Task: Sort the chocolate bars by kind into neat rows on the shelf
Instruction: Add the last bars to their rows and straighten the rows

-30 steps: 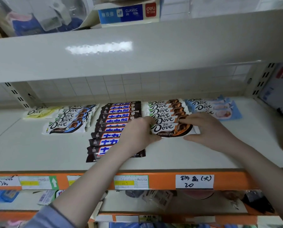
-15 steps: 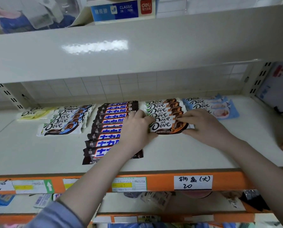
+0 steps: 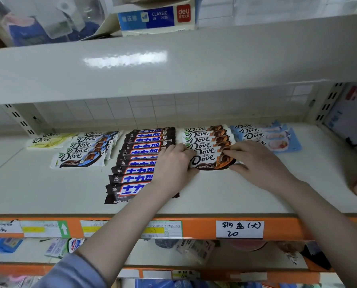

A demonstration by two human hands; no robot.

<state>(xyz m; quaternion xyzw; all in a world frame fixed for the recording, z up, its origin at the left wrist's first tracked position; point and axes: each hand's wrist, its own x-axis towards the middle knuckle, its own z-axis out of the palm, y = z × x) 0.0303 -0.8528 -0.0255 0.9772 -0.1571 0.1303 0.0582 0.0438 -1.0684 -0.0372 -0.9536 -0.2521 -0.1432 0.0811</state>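
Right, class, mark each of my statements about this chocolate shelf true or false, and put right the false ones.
1. Both hands are on the front orange-brown Dove bar. True.
2. The dark Snickers row lies right of that bar. False: it lies left.
3. The pale yellow Dove bar is leftmost. True.
4. The left hand is lifting a Snickers bar. False: it holds the Dove bar's left end, the right hand the other.

White shelf [image 3: 225, 196] carries five bar rows: yellow Dove [image 3: 46, 140], blue-white Dove [image 3: 84, 154], Snickers [image 3: 140, 161], orange-brown Dove [image 3: 206, 142], light-blue Dove [image 3: 267, 136].
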